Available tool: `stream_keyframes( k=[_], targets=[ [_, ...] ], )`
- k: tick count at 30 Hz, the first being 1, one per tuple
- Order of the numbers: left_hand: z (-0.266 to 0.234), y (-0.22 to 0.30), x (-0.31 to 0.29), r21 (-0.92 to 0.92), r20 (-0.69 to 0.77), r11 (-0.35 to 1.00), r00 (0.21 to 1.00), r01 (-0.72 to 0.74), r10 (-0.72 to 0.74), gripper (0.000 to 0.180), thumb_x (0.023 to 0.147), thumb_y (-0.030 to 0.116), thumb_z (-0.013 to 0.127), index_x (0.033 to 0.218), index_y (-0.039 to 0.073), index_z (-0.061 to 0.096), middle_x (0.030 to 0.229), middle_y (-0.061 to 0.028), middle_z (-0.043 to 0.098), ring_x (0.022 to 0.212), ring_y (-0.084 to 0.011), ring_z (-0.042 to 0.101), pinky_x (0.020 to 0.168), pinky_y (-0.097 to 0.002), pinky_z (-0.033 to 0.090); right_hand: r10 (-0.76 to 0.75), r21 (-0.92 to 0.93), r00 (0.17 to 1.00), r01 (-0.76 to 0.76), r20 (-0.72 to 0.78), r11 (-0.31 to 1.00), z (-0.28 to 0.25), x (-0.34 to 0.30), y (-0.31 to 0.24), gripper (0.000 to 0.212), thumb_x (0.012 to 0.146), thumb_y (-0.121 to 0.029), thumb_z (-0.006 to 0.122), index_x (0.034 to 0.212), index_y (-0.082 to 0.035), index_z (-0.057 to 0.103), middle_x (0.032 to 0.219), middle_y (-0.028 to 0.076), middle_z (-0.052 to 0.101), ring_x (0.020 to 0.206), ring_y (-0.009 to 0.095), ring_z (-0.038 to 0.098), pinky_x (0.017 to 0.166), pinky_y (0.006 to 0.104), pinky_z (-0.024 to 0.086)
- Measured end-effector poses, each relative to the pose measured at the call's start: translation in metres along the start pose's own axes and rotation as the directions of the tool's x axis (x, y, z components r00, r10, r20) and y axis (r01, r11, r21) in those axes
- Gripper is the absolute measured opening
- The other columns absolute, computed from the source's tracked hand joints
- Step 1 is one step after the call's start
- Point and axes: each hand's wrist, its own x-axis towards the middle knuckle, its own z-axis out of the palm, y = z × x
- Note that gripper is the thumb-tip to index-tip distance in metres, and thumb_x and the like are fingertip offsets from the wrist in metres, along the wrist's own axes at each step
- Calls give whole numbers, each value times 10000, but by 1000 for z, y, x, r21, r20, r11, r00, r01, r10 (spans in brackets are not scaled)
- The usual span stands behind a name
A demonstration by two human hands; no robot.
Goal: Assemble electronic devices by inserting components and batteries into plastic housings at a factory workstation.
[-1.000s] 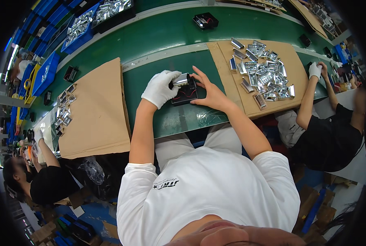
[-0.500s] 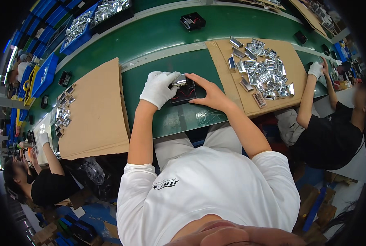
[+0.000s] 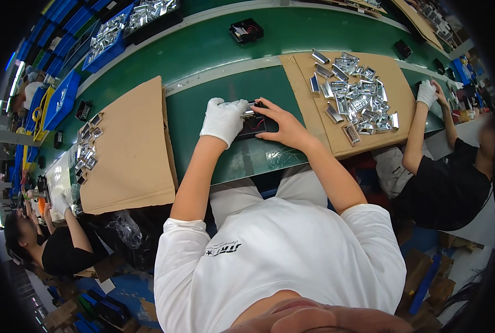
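Note:
In front of me on the green work surface sits a small black open box [image 3: 254,129] with red wires inside. A shiny silver metal piece [image 3: 249,111] lies at its upper left part. My left hand [image 3: 223,121], in a white glove, has its fingers closed on the metal piece at the box's left side; the fingertips are partly hidden. My bare right hand [image 3: 285,129] grips the box from the right, with the thumb along the near edge and the fingers at the far edge.
A cardboard sheet [image 3: 128,161] with several silver pieces lies left; another cardboard [image 3: 300,83] bears a heap of silver metal frames [image 3: 358,100] right. Beyond, a black box [image 3: 246,31] sits on the green belt. Blue bins [image 3: 64,100] stand far left. Co-workers sit on both sides.
My gloved left hand has shifted right and further over the black box, covering more of its left side. My right hand stays nearly in place. The far black box has moved left.

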Motion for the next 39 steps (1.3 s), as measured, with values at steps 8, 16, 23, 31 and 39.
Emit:
stream_keyframes(
  k=[8,16,23,31,39],
  targets=[
    [-4,5,4,-37,58,998,997,54,-52,216,738,144,704,954,146,689,828,-13,728,839,-253,681,970,-348,455,-26,41,1000,26,17,999,-2,0,-1,745,739,-120,827,1433,-178,561,1573,68,429,1389,268,485,1111,357,409],
    [1,4,4,-69,52,993,994,97,-94,162,764,155,704,926,165,690,767,-15,680,877,-270,656,911,-332,490,16,95,1000,-17,5,995,-5,-2,-6,779,735,-106,824,1451,-185,525,1545,57,464,1413,257,460,1121,363,400],
    [-25,11,10,-131,189,980,974,152,-126,157,811,194,706,966,169,697,838,-60,688,916,-300,630,841,-370,518,-15,100,1000,15,-7,995,-5,-1,-6,781,736,-90,818,1448,-182,511,1523,42,489,1428,248,442,1135,369,388],
    [-22,9,6,-141,99,987,993,71,-57,182,833,190,682,1000,117,689,893,-95,744,907,-321,680,984,-368,447,-9,110,1000,8,1,994,-7,-1,-4,776,739,-84,814,1445,-171,501,1512,40,500,1426,243,442,1144,373,384],
    [-3,6,6,-48,168,997,984,61,-52,237,843,195,691,1066,114,691,978,-98,726,947,-329,642,829,-401,528,-65,120,998,68,-23,990,-2,2,-2,803,723,-61,822,1448,-163,493,1503,46,503,1393,241,475,1131,365,401]
  ],
)
